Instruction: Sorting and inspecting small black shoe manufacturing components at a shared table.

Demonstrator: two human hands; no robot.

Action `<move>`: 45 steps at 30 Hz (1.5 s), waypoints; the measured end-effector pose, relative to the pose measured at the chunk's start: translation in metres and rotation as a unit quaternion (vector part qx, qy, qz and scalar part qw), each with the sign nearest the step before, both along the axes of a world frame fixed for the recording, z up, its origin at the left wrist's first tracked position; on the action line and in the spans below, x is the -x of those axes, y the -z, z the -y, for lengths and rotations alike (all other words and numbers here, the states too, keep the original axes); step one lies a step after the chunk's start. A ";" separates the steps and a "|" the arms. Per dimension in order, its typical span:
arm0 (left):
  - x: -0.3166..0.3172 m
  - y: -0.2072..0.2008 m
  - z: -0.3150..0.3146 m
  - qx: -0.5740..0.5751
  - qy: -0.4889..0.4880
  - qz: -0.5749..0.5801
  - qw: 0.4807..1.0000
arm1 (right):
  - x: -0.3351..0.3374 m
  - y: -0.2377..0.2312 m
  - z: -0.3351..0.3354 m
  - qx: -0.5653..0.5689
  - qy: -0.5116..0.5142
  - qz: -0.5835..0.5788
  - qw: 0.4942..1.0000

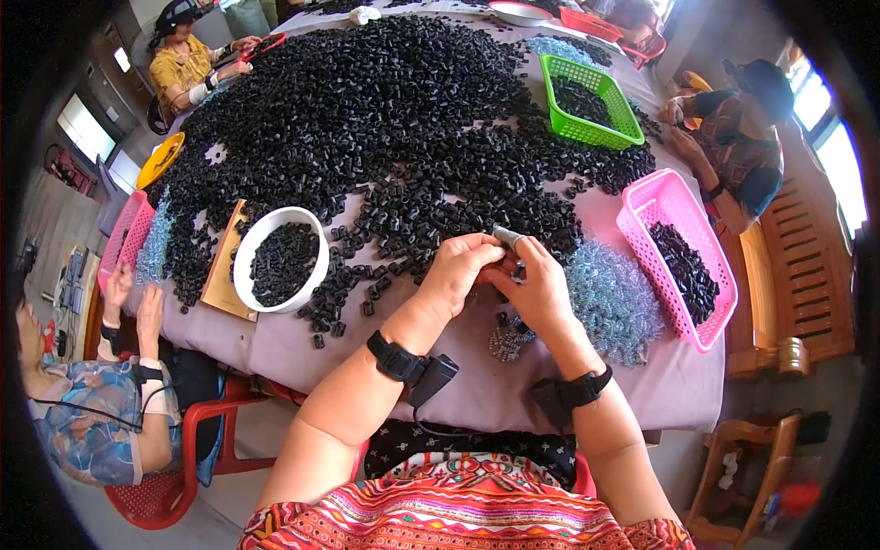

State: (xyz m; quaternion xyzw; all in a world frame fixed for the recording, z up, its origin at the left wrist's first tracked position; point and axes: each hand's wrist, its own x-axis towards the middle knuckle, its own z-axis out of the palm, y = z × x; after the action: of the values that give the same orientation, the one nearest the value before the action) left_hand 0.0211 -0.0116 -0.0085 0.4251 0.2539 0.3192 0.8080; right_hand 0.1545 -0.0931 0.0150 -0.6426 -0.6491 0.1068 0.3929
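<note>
1. While, in the head view, the left hand (451, 275) and right hand (544, 291) pinch narrowly together, anything between their fingertips, which one cannot tell, might slip.
2. It might vanish in the heap of small, black, glossy pieces (367, 156) just beyond.
3. The right hand, moving carelessly, could scatter the translucent bluish pile (612, 298) beside it.

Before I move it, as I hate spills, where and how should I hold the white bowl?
Probably the near rim of the white bowl, coming from your side: the rim stands above the black pieces inside, and the near edge looks freer than the right, where loose pieces crowd it.
</note>
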 end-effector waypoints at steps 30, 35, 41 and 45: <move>0.009 -0.014 -0.007 -0.182 0.089 -0.169 0.965 | -0.005 0.005 0.001 -0.006 -0.005 0.047 0.999; 0.009 -0.010 -0.008 -0.205 0.102 -0.174 0.958 | -0.002 -0.001 0.003 0.000 0.007 0.053 0.999; 0.007 -0.001 -0.009 -0.126 0.142 -0.098 0.977 | -0.005 0.000 0.002 -0.041 0.015 0.028 0.999; 0.008 -0.008 -0.008 -0.149 0.149 -0.122 0.970 | -0.008 0.001 0.003 -0.048 0.002 0.078 0.996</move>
State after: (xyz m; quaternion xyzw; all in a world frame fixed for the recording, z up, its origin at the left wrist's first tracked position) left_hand 0.0127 -0.0037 -0.0003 0.6093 0.2339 0.1752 0.7371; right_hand 0.1623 -0.0960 0.0137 -0.6310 -0.6807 0.0239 0.3713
